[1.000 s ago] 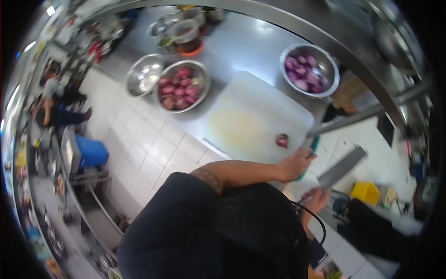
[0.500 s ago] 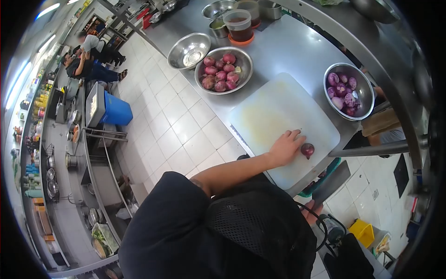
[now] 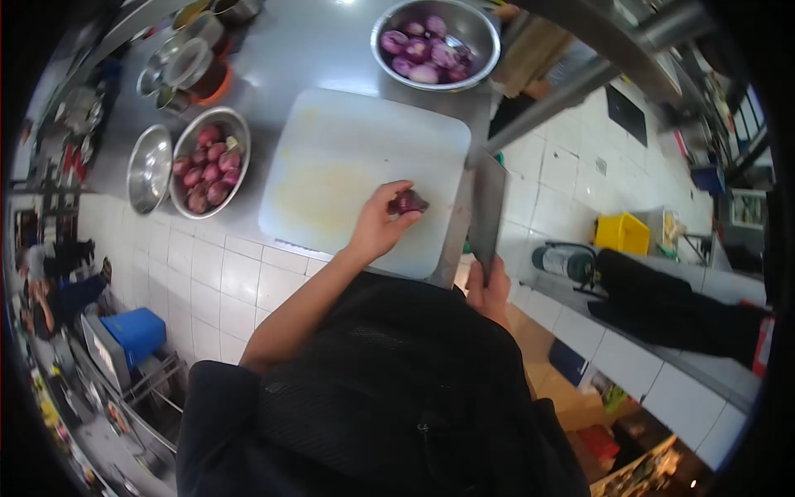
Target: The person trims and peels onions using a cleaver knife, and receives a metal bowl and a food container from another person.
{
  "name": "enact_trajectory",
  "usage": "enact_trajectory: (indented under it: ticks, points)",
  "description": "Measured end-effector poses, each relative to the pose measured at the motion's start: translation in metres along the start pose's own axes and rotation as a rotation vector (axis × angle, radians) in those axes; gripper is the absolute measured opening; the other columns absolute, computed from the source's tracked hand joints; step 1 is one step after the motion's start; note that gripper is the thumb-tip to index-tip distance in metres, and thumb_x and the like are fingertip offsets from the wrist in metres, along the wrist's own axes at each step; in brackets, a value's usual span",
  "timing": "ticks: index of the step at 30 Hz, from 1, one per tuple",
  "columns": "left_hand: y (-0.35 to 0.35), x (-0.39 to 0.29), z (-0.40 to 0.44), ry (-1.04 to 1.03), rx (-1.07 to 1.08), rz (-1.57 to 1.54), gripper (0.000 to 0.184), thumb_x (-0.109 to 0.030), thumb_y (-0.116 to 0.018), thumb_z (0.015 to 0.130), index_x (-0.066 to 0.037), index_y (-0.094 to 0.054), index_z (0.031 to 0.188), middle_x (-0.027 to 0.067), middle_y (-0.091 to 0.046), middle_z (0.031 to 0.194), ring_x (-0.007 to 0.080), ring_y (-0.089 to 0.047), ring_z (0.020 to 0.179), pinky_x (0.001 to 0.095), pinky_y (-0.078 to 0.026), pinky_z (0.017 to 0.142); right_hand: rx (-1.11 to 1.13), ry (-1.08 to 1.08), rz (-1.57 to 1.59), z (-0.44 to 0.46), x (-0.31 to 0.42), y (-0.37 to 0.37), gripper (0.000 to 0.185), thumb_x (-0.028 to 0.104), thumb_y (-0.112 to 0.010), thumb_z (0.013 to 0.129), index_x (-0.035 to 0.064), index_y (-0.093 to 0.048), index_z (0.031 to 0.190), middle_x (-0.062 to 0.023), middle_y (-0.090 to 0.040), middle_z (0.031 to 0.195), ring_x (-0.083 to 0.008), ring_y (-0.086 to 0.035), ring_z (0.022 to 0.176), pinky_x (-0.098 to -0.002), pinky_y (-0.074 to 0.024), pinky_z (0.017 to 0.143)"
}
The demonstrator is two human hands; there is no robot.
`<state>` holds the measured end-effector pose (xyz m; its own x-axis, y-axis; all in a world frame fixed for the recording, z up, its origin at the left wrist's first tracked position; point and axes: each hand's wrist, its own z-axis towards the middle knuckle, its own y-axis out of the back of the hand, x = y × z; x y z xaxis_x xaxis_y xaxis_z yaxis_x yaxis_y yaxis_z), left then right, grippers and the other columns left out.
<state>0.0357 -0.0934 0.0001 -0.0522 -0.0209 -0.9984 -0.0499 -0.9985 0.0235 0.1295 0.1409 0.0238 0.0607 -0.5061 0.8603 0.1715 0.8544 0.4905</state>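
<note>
My left hand (image 3: 383,222) grips a dark red onion (image 3: 408,204) between thumb and fingers, over the right part of the white cutting board (image 3: 331,141). Beyond the board's right edge, my right hand (image 3: 489,288) is closed round the handle of a wide-bladed knife (image 3: 488,207), whose blade points away from me. A steel bowl of unpeeled red onions (image 3: 207,168) stands left of the board. Past the board's far right corner is another steel bowl, holding peeled purple onions (image 3: 424,51).
An empty steel bowl (image 3: 150,171) and a plastic tub of dark liquid (image 3: 195,69) stand at the left. A metal rail (image 3: 551,101) slants at the right. Beyond are a yellow bin (image 3: 623,234) and a gas cylinder (image 3: 565,263). People are at far left.
My left hand has taken hold of the onion that lay on the board. My right hand has brought the knife up beside the board's right edge. The view has turned.
</note>
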Motion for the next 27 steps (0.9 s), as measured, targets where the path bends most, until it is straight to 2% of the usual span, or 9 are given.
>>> enact_trajectory:
  ticks: [2, 3, 6, 9, 13, 15, 18, 24, 27]
  points:
    - [0.008, -0.008, -0.012, 0.109, 0.015, 0.258, 0.047, -0.014, -0.083, 0.078, -0.006, -0.063, 0.120, 0.0122, -0.060, 0.113, 0.0262, -0.065, 0.098, 0.0367, -0.055, 0.081, 0.132, -0.069, -0.002, 0.008, 0.023, -0.004, 0.035, 0.013, -0.056, 0.098, 0.0021, -0.054, 0.130, -0.0252, -0.066, 0.081, -0.0415, -0.066, 0.070, -0.0439, -0.0507, 0.063]
    - [0.010, -0.011, -0.015, 0.119, 0.035, 0.247, 0.047, -0.014, -0.083, 0.078, -0.006, -0.063, 0.120, 0.0122, -0.060, 0.113, 0.0262, -0.065, 0.098, 0.0367, -0.055, 0.081, 0.123, -0.088, -0.015, 0.010, 0.027, -0.007, 0.035, 0.013, -0.056, 0.098, 0.0021, -0.054, 0.130, -0.0252, -0.066, 0.081, -0.0415, -0.066, 0.070, -0.0439, -0.0507, 0.063]
    - [0.015, -0.010, -0.019, -0.047, 0.027, 0.508, 0.043, -0.022, -0.082, 0.081, -0.004, -0.064, 0.117, 0.0122, -0.061, 0.110, 0.0274, -0.065, 0.096, 0.0343, -0.054, 0.080, 0.480, -0.354, -0.053, 0.009, 0.022, -0.017, 0.037, 0.024, -0.051, 0.099, 0.0054, -0.052, 0.131, -0.0312, -0.065, 0.086, -0.0524, -0.063, 0.085, -0.0534, -0.0481, 0.073]
    - [0.021, -0.001, -0.014, 0.005, 0.073, 0.342, 0.042, -0.021, -0.079, 0.083, -0.004, -0.064, 0.118, 0.0137, -0.062, 0.110, 0.0287, -0.065, 0.095, 0.0353, -0.054, 0.078, 0.457, -0.291, -0.140, 0.000, 0.019, -0.021, 0.036, 0.024, -0.051, 0.099, 0.0048, -0.052, 0.130, -0.0305, -0.064, 0.082, -0.0516, -0.063, 0.083, -0.0545, -0.0469, 0.071]
    - [0.023, 0.003, -0.008, -0.005, 0.112, 0.351, 0.038, -0.018, -0.076, 0.085, -0.003, -0.064, 0.118, 0.0138, -0.062, 0.108, 0.0270, -0.065, 0.091, 0.0351, -0.053, 0.077, 0.449, -0.348, -0.211, 0.002, 0.043, -0.019, 0.036, 0.021, -0.051, 0.099, 0.0050, -0.051, 0.131, -0.0294, -0.065, 0.080, -0.0506, -0.064, 0.080, -0.0550, -0.0465, 0.070]
    - [0.021, 0.003, -0.008, 0.058, 0.115, 0.292, 0.036, -0.015, -0.075, 0.084, -0.002, -0.063, 0.115, 0.0131, -0.063, 0.105, 0.0260, -0.065, 0.085, 0.0356, -0.053, 0.075, 0.402, -0.422, -0.084, 0.007, 0.066, -0.017, 0.033, 0.018, -0.052, 0.099, 0.0052, -0.052, 0.130, -0.0283, -0.065, 0.080, -0.0497, -0.064, 0.077, -0.0548, -0.0473, 0.069]
    - [0.022, -0.002, -0.007, 0.173, 0.125, 0.221, 0.033, -0.014, -0.074, 0.082, -0.002, -0.063, 0.111, 0.0122, -0.063, 0.102, 0.0250, -0.065, 0.080, 0.0355, -0.053, 0.074, 0.412, -0.393, -0.133, 0.016, 0.081, -0.020, 0.032, 0.015, -0.052, 0.099, 0.0045, -0.052, 0.129, -0.0285, -0.064, 0.078, -0.0492, -0.064, 0.077, -0.0547, -0.0469, 0.068]
    - [0.025, -0.004, -0.003, 0.113, 0.143, 0.255, 0.031, -0.013, -0.075, 0.080, -0.002, -0.064, 0.107, 0.0115, -0.063, 0.102, 0.0231, -0.065, 0.079, 0.0347, -0.053, 0.073, 0.429, -0.321, -0.244, 0.024, 0.076, -0.037, 0.032, 0.016, -0.051, 0.100, 0.0028, -0.049, 0.129, -0.0297, -0.062, 0.075, -0.0500, -0.062, 0.075, -0.0559, -0.0446, 0.067]
    - [0.027, -0.004, -0.003, 0.106, 0.145, 0.234, 0.030, -0.012, -0.074, 0.080, -0.003, -0.064, 0.106, 0.0117, -0.063, 0.104, 0.0235, -0.065, 0.079, 0.0345, -0.054, 0.073, 0.471, -0.382, -0.174, 0.028, 0.076, -0.034, 0.030, 0.016, -0.050, 0.100, 0.0019, -0.050, 0.127, -0.0296, -0.062, 0.075, -0.0483, -0.062, 0.075, -0.0532, -0.0453, 0.067]
